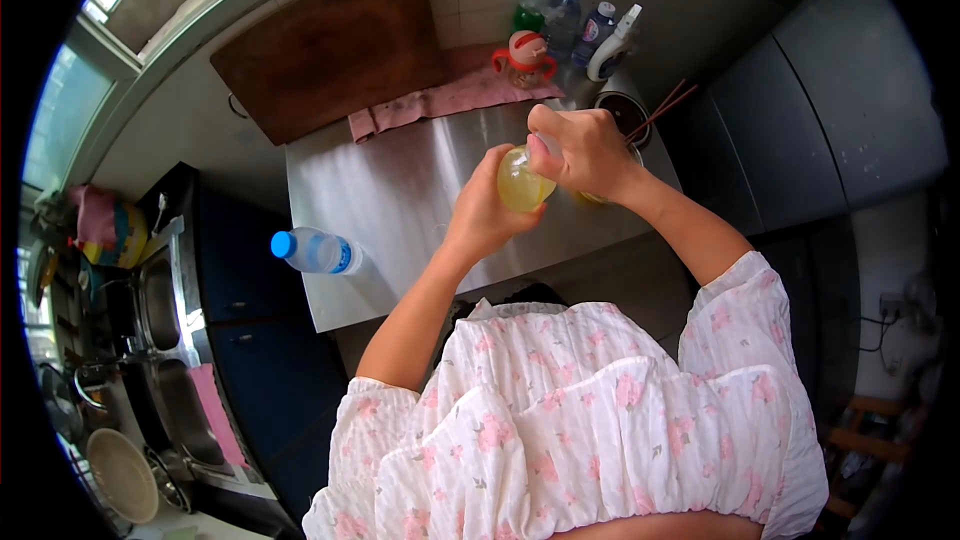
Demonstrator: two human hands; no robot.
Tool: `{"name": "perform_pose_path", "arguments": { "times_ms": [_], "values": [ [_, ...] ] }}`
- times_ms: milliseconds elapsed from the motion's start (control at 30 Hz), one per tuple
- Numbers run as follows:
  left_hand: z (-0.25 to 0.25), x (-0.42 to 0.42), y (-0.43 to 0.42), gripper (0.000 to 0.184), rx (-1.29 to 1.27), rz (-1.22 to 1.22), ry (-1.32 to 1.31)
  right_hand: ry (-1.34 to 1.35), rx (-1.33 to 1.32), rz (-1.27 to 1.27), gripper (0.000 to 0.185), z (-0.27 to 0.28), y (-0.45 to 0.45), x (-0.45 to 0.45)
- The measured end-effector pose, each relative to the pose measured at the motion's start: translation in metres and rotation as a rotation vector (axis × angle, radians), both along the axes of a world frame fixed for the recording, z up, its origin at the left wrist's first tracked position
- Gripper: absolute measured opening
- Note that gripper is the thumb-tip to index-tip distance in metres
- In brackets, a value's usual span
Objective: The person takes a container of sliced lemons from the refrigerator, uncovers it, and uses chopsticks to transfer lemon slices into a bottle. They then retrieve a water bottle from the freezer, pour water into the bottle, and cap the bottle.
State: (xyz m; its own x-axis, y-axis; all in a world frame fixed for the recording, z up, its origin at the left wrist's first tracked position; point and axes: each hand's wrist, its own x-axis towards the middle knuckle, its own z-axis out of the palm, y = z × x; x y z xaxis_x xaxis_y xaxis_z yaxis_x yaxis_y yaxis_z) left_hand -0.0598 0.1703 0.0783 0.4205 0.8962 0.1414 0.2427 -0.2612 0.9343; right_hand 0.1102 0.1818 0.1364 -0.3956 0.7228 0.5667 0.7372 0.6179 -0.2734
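My left hand (484, 208) is wrapped round a clear container of yellow content (520, 183), held above the metal table (400, 200). My right hand (585, 152) is closed over the container's upper right side, its fingers round something whitish and translucent that is mostly hidden. Below my right wrist, part of another yellowish item (592, 198) shows. A clear bottle with a blue cap (318, 251) stands near the table's left edge.
A wooden board (330, 50) leans on the wall behind a pink cloth (430, 100). A cup with red handles (526, 60), several bottles and a white spray bottle (614, 44) stand at the back. Right of them, chopsticks (665, 110) stick out of a round container. Sinks (187, 410) are at left.
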Motion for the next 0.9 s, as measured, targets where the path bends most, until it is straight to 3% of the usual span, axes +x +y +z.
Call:
{"name": "perform_pose_path", "arguments": {
  "times_ms": [100,200,300,367,400,467,500,533,600,700,900],
  "values": [
    [0.019,-0.004,0.001,0.070,0.020,0.018,0.119,0.036,-0.064,-0.014,0.021,-0.001,0.001,0.002],
    [0.031,-0.022,0.018,0.074,-0.019,-0.154,0.134,0.087,-0.135,0.038,0.022,0.004,-0.001,0.001],
    [0.030,-0.049,0.040,0.078,-0.332,-0.491,-0.356,0.315,-0.291,0.019,0.024,0.001,0.001,0.011],
    [0.027,-0.069,0.042,0.085,-0.346,-0.438,-0.509,0.854,-0.637,-0.015,0.024,-0.010,0.001,0.019],
    [0.023,-0.072,0.041,0.087,-0.370,-0.401,-0.621,0.856,-0.632,-0.016,0.024,-0.017,0.001,0.019],
    [0.029,-0.066,0.025,0.087,-0.314,-0.250,-0.837,1.340,-0.646,-0.097,0.026,-0.027,-0.001,0.012],
    [0.037,-0.059,0.022,0.079,-0.258,-0.253,-0.908,1.471,-0.685,-0.164,0.027,-0.030,-0.004,0.004],
    [0.044,-0.053,0.021,0.079,-0.265,-0.261,-0.905,1.580,-0.745,-0.202,0.030,-0.043,-0.005,-0.003],
    [0.057,-0.043,0.025,0.072,0.022,0.005,-0.467,1.730,-0.980,-0.144,0.033,-0.067,-0.016,-0.015],
    [0.068,-0.034,0.034,0.068,0.016,0.024,-0.401,1.914,-1.185,0.071,0.035,-0.081,-0.027,-0.033],
    [0.065,-0.020,0.038,0.065,0.169,0.022,-0.284,2.055,-1.283,0.171,0.032,-0.083,-0.031,-0.044]
  ]
}}
